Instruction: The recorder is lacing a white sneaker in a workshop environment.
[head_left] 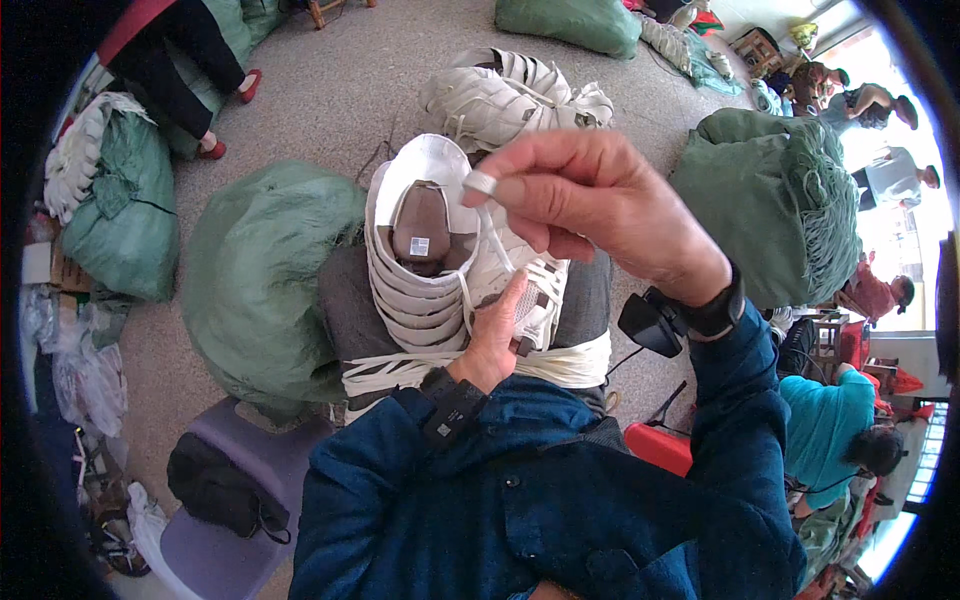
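**Lacing the white shoe: keep the pull straight and the upper steady**

Your right hand (590, 205) is closed in a pinch on the end of the white lace (487, 222), thumb and forefinger tight at its tip, lifted to about 12 o'clock above the shoe. Keep that pinch close to the tip so the end stays stiff, and draw it up in line with the eyelet it comes from rather than across the upper, so the lace does not twist. Your left hand (497, 340) is curled against the side of the white shoe (430, 270) at about 6 o'clock, gripping its lacing area; hold it firmly there so the shoe does not roll on your lap as you pull.

The shoe rests on your lap at the centre of view, heel end away from you at 12 o'clock. It is white with stitched bands across the upper, a brown insole (422, 230) showing in the opening with a small pale label on it. A loose bundle of white laces (400, 372) lies across your knees beneath it.

More white shoes (515, 95) are heaped at 12 o'clock on the floor, with green sacks (265, 265) at 9 and 3 o'clock.
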